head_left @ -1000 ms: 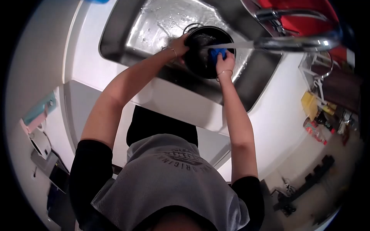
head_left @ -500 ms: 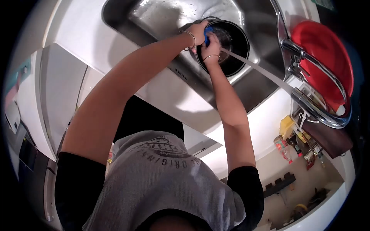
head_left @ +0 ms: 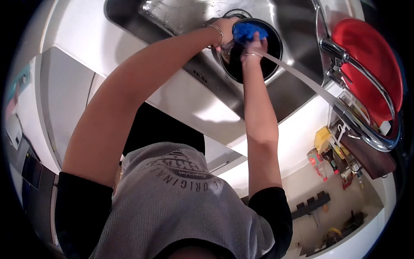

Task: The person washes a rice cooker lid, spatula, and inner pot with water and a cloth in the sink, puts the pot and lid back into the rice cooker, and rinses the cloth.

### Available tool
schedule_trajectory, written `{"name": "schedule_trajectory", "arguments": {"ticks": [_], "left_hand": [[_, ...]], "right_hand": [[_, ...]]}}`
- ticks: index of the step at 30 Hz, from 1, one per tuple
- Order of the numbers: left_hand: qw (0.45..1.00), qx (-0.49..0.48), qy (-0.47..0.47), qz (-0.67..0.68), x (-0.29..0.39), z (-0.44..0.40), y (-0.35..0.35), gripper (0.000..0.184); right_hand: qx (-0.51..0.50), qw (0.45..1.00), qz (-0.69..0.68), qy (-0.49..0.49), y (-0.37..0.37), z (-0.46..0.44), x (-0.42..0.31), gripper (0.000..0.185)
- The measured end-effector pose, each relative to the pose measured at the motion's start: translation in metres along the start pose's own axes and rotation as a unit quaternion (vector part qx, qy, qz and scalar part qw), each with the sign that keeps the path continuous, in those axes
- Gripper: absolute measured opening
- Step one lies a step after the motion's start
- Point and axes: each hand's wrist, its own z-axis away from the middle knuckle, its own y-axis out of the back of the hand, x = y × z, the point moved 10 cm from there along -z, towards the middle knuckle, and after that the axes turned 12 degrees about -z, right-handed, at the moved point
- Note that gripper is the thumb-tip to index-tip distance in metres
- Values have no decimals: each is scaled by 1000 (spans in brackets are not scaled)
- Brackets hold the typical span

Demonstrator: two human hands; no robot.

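A round black pot with a shiny rim sits tilted in the steel sink. My left hand is closed on the pot's left rim, its fingertips partly hidden. Inside the pot, my right hand holds a crumpled blue scrubber against the far inner wall. A stream of water runs from the tap into the pot, passing by my right wrist. Water partly blurs the fingers of that hand.
To the right of the sink lies a large red basin behind the curved tap. A brown board, a yellow item and several bottles and packets stand below the tap. The white counter edge runs along my body.
My right hand has moved right and deeper into the pot, away from my left hand. More of the blue scrubber now shows. My left hand stays at the rim.
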Motion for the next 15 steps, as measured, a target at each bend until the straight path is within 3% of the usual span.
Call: {"name": "schedule_trajectory", "arguments": {"ticks": [1, 2, 5, 6, 7, 9, 12, 13, 15], "left_hand": [[1000, 2, -2, -5, 0, -1, 1, 60], [1000, 3, -5, -11, 0, -1, 1, 61], [999, -3, -26, -29, 0, -1, -2, 62], [999, -3, -40, -36, -2, -4, -9, 62], [998, -3, -56, -42, -2, -7, -13, 62], [998, -15, -51, -36, 1, -2, -16, 62], [998, -26, -47, -35, 5, 1, -18, 61], [998, -28, -47, -37, 5, 1, -18, 60], [998, -13, -56, -28, 3, -1, -16, 58]], "right_hand": [[-39, 994, 95, 20, -9, -4, 5, 34], [-138, 987, 67, 51, -31, 17, -8, 33], [-146, 989, -32, -5, -16, 6, 9, 37], [-65, 985, -159, -9, 1, 4, 8, 27], [-18, 980, -189, -54, 14, -2, 9, 21], [44, 926, -335, -170, 23, -4, 20, 18], [-44, 963, -246, -101, 8, -10, 22, 18], [-45, 974, -148, -166, 5, -9, 40, 19], [-106, 986, -56, -117, -15, 17, 44, 21]]}}
